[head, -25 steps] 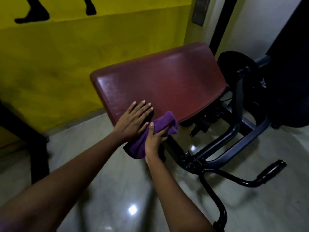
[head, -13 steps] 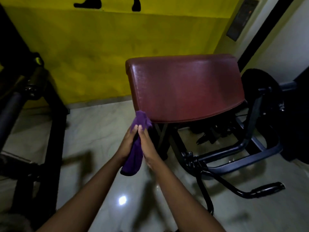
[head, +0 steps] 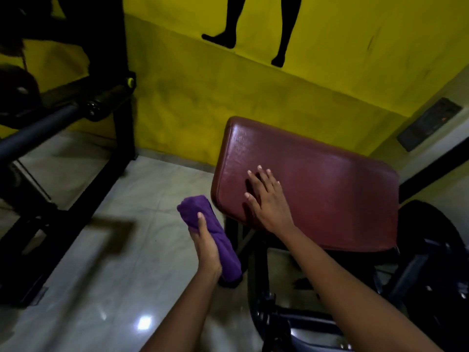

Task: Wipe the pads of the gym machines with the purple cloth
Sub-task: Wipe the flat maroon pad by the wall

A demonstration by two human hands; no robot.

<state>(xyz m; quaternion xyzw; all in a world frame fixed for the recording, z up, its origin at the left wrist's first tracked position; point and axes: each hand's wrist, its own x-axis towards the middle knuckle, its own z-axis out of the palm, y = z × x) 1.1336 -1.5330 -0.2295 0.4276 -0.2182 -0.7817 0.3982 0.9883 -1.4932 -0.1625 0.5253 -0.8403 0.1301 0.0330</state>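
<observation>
So in this shot the purple cloth (head: 196, 209) was rolled up into a fat sausage shape, a bit below and left of the middle of the frame. The left hand (head: 206, 246) was gripping it around its middle, thumb laid up along the front and the rest of the fingers wrapped behind where I couldn't see them. The cloth's top end sat just beside the lower left corner of the maroon pad (head: 330, 194). Honestly couldn't tell if it was touching the edge or just shy of it.

The right hand (head: 266, 199) held nothing. It was pressed flat on the left part of the pad with the fingers straight and a little spread, pointing toward the upper left. The pad itself was a big rounded rectangle of shiny leather-look stuff, tilted, filling the centre right of the frame.

Under the pad there was the machine's dark metal frame (head: 279, 323) running along the bottom right, and a black weight plate (head: 426, 224) at the right edge, partly hidden behind the pad.

Behind everything was a yellow wall (head: 190, 97) with a black silhouette of legs (head: 286, 29) painted at the top centre. A dark switch panel (head: 429, 123) sat on the wall at the upper right. Over on the left side stood another black rack (head: 124, 97) with a bar (head: 38, 130) across it, pretty blurry. The floor (head: 114, 250) was pale glossy tile with a light reflection near the bottom.
</observation>
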